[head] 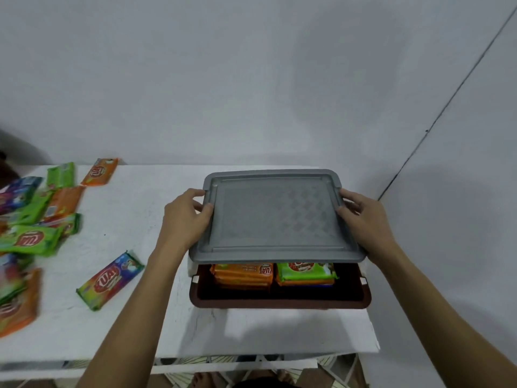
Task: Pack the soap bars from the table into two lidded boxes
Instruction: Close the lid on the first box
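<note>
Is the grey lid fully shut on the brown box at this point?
No: the left hand and right hand hold the grey lid above the brown box, soap bars showing under its near edge.

matt grey plastic lid (275, 217), glossy soap wrappers (110, 280)

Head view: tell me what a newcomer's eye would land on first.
The grey lid at centre stands out, held over the brown box by the left hand and right hand, one grip on each side edge. Under its near edge, stacked orange and green soap bars show inside the box. To the left, loose soap bars lie scattered on the white table.
</note>
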Demonstrator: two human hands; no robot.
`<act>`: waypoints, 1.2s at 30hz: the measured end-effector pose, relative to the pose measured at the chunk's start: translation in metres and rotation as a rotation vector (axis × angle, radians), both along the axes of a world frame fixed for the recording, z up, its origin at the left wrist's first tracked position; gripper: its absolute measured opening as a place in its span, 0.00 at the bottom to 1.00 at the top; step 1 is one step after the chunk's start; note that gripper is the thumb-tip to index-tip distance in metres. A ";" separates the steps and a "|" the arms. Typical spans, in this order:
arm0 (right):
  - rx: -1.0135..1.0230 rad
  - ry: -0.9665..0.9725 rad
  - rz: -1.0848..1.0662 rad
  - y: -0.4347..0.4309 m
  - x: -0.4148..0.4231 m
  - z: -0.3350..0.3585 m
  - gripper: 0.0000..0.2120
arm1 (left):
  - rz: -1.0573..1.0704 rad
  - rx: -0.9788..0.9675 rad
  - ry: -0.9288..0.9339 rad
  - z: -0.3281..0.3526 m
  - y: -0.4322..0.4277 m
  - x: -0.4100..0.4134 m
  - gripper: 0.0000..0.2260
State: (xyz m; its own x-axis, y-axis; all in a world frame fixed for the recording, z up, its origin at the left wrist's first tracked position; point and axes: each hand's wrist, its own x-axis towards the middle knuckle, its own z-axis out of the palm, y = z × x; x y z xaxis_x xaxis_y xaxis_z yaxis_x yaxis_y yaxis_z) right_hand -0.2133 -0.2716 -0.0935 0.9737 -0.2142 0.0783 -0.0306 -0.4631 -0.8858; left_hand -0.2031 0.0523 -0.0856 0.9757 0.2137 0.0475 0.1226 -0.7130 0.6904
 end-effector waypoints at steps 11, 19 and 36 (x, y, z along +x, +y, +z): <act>-0.333 -0.022 -0.039 -0.002 -0.056 -0.030 0.19 | -0.034 0.016 -0.067 -0.039 -0.002 -0.051 0.15; -0.319 0.008 -0.037 -0.002 -0.067 -0.035 0.19 | -0.044 -0.139 0.043 -0.034 -0.006 -0.065 0.16; -0.204 0.093 -0.219 0.007 -0.070 -0.031 0.08 | 0.157 -0.070 -0.085 -0.035 -0.013 -0.071 0.15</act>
